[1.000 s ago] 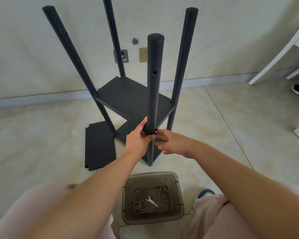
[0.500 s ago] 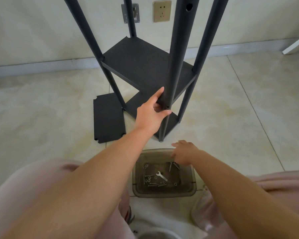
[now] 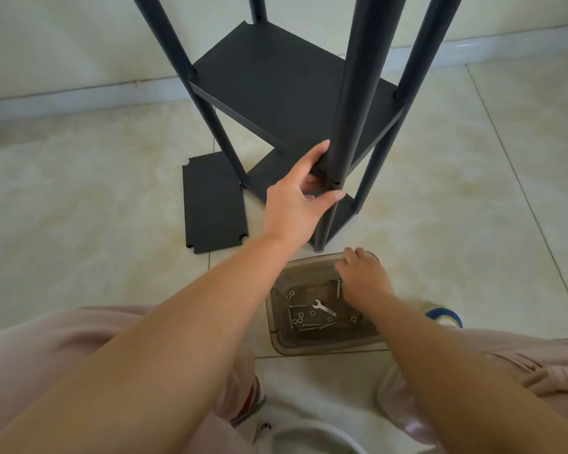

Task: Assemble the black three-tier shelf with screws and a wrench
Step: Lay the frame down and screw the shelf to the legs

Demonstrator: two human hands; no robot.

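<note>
Partly built shelf (image 3: 286,83) standing on the floor: two boards are fitted between four poles. The near pole (image 3: 348,126) is gripped by the left hand (image 3: 295,204). The right hand (image 3: 363,278), fingers curled, is lowered into the tray (image 3: 309,345) of screws (image 3: 304,327) and wrench (image 3: 323,308); whether anything is pinched cannot be told. A third board (image 3: 214,204) is left lying at the left, unmounted.

Bare forearms, no sleeves, no rings or watch on left hand (image 3: 295,204) or right hand (image 3: 364,278). Below the fingers, pale pink trousers (image 3: 30,348); shoe with blue and yellow toe (image 3: 443,317) beside right wrist.
</note>
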